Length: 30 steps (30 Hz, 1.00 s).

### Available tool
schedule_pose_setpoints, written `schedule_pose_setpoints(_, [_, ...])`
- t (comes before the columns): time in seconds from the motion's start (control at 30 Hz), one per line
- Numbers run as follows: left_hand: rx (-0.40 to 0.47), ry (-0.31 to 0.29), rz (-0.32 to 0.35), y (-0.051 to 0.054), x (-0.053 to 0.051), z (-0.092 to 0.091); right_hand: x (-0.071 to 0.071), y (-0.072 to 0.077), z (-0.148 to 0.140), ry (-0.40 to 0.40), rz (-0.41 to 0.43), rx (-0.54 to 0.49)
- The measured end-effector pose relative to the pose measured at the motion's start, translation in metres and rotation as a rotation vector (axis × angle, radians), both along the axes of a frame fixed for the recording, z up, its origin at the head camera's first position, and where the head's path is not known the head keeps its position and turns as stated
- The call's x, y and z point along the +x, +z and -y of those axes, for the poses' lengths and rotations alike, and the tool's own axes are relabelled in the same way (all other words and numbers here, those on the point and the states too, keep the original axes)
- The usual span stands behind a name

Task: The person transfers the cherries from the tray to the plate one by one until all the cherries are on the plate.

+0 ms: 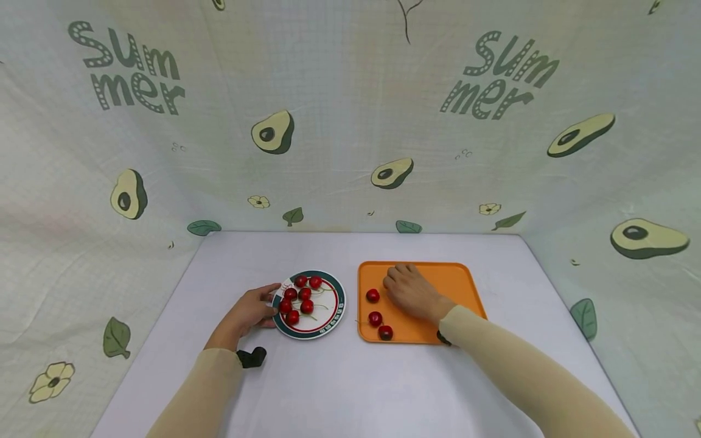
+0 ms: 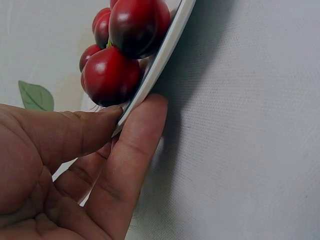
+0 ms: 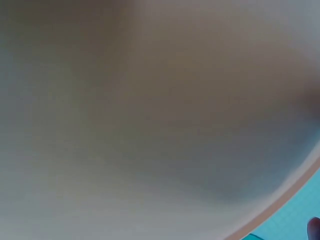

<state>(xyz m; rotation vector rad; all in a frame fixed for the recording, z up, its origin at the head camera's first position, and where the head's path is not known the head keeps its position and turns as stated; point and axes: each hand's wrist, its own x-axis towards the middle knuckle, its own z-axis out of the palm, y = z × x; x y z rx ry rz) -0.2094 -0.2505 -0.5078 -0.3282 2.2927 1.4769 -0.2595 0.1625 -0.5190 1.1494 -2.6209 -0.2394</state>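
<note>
My left hand (image 1: 253,311) pinches the near-left rim of a round white plate (image 1: 325,316) with a green border. In the left wrist view the thumb (image 2: 75,132) lies over the rim and a finger (image 2: 135,150) under it. Several dark red cherries (image 1: 305,294), some with stems, sit on the plate's left part. Over the orange tray (image 1: 457,286) is my right hand (image 1: 413,293), fingers bent down near the far rim; whatever is under them is hidden. Left of that hand, three cherries (image 1: 375,319) lie on the tray. A pale blurred surface fills most of the right wrist view.
Plate and tray stand side by side on a white-covered table (image 1: 328,389), with a gap between them. Behind it hangs a pale cloth (image 1: 328,182) printed with avocados and leaves. Dark wrist pieces (image 1: 252,358) show at the sleeve cuffs.
</note>
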Motion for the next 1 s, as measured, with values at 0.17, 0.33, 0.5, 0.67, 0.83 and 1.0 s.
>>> schedule_pose_setpoints(0.17, [-0.004,-0.002,0.001,-0.001,0.0,0.0,0.0,-0.001,0.002,-0.005,0.004,0.008])
schedule_pose_setpoints(0.33, [-0.001,0.005,0.006,-0.002,0.001,-0.002,0.002,-0.002,0.004,0.002,-0.008,0.019])
schedule_pose_setpoints(0.5, [-0.01,0.007,-0.002,-0.003,0.002,-0.003,0.003,-0.002,0.003,0.004,0.007,0.009])
schedule_pose_setpoints(0.67, [-0.009,-0.015,-0.011,-0.001,-0.001,-0.001,0.0,0.001,-0.001,0.009,-0.008,-0.013])
schedule_pose_setpoints(0.83, [-0.003,-0.009,0.006,-0.001,-0.001,-0.001,-0.001,0.008,-0.003,0.004,-0.004,-0.04])
schedule_pose_setpoints(1.0, [-0.007,-0.007,0.012,-0.003,-0.002,0.001,-0.003,0.019,-0.001,0.009,-0.046,-0.063])
